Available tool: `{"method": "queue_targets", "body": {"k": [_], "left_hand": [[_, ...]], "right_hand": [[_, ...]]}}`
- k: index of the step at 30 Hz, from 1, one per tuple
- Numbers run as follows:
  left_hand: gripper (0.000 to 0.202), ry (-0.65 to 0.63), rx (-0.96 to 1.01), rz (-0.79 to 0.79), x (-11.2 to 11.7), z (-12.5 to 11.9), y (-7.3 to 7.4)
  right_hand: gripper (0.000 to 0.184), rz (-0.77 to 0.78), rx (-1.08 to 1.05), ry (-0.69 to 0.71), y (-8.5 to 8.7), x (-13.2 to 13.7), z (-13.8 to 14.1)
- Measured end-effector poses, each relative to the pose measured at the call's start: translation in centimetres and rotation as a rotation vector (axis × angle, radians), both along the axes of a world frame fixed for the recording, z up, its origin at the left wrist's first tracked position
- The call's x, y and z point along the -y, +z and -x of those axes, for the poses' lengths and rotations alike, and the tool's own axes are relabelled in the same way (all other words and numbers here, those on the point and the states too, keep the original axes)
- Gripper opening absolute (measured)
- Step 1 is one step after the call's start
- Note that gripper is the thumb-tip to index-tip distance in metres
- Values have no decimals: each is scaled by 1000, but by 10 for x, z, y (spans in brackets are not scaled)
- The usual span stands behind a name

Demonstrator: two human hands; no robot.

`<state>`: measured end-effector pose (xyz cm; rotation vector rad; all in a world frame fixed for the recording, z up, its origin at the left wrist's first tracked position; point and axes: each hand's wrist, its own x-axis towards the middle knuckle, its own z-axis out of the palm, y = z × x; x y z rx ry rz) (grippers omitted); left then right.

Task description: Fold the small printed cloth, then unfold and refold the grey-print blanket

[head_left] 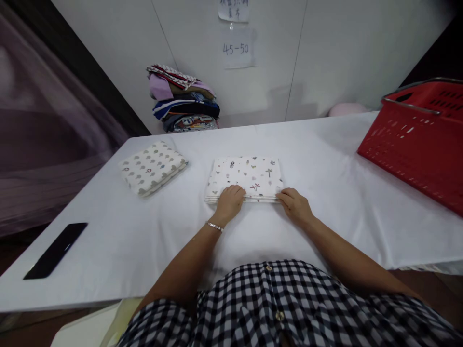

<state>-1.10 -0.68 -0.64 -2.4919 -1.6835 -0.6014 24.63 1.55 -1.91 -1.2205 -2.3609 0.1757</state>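
Pinching the folded cloth [246,174] short of the desk's [320,161] back edge, your left fingers [237,190] and right fingers [287,193] likely align its layers.

L arm [184,260] & R arm [347,253] extd fwd, both hands [229,203] [296,207] palms dn, fingers [237,190] bent

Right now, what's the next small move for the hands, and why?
I'd probably square the middle folded cloth along its near edge: the layers look slightly uneven there, with the left hand on that edge and the right hand at its corner.
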Motion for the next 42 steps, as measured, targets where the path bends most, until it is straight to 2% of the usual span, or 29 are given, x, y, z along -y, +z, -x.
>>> {"method": "queue_targets", "body": {"k": [3, 7, 10, 12, 16, 20, 23, 28, 36, 42], "left_hand": [[10, 11, 85, 49, 2, 2, 1], [11, -27, 306, 166, 1, 2, 14], [12, -22, 362, 169, -1, -1, 21], [11, -44, 302, 177, -4, -4, 21], [10, -132, 49, 182, -11, -5, 20], [10, -185, -178, 135, -15, -9, 25], [14, -189, -275, 114, -15, -15, 29], [12, -89, -254, 32, -9, -21, 30], [14, -98, -201, 71, 0, -17, 17], [13, -110, -181, 77, 0, -18, 17]], "right_hand": [[30, -24, 16, 11, -1, 1, 1], [28, -62, 11, 20, -1, 1, 0], [27, -90, -4, 30, -2, 1, -1], [27, -100, -10, 34, -2, 1, -1], [27, -97, -13, 32, -1, 1, 0], [27, -78, -3, 30, 0, 1, 0], [28, -63, 15, 29, -1, 1, 0], [28, -42, -8, 35, -2, 1, -1], [26, 10, -89, 7, 2, 1, 3], [22, 42, -142, -15, 1, 1, 4]]}}
